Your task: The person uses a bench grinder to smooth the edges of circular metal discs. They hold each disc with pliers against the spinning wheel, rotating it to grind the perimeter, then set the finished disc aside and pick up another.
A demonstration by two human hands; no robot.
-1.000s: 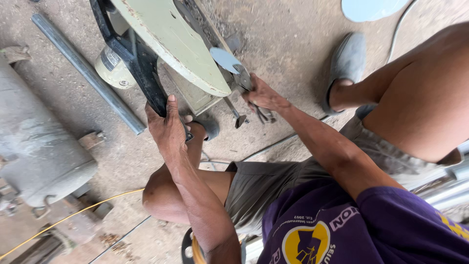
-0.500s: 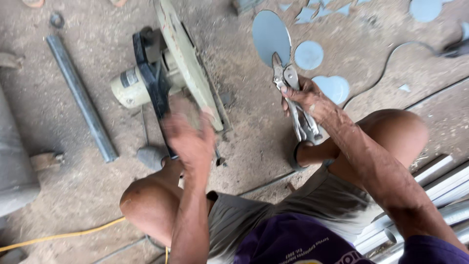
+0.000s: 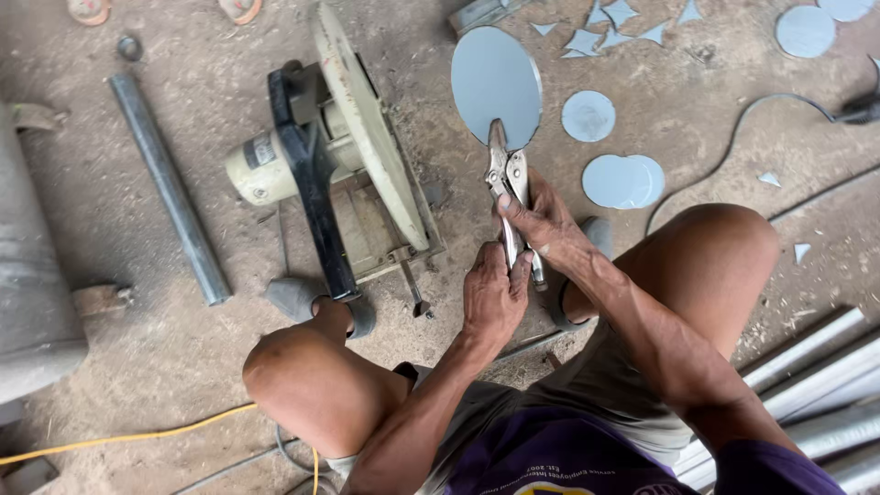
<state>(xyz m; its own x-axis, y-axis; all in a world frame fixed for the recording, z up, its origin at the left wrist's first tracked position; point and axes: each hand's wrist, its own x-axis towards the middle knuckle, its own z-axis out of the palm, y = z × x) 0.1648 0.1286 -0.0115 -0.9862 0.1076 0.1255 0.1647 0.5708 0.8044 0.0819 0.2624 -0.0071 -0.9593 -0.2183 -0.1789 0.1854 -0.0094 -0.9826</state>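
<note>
A pair of locking pliers clamps the edge of a round grey metal disc, held up over the dirt floor. My right hand grips the pliers' handles from the right. From below, my left hand closes on the lower end of the same handles. Just left of the disc stands a cut-off saw with a pale green blade guard and a black handle.
Several cut metal discs and small offcuts lie on the floor to the right. A steel pipe lies at left beside a grey cylinder. Metal tubes are stacked at lower right. Cables cross the floor.
My left hand has come off the saw's handle and moved right onto the pliers. My right hand has brought the clamped disc to the centre of view.
</note>
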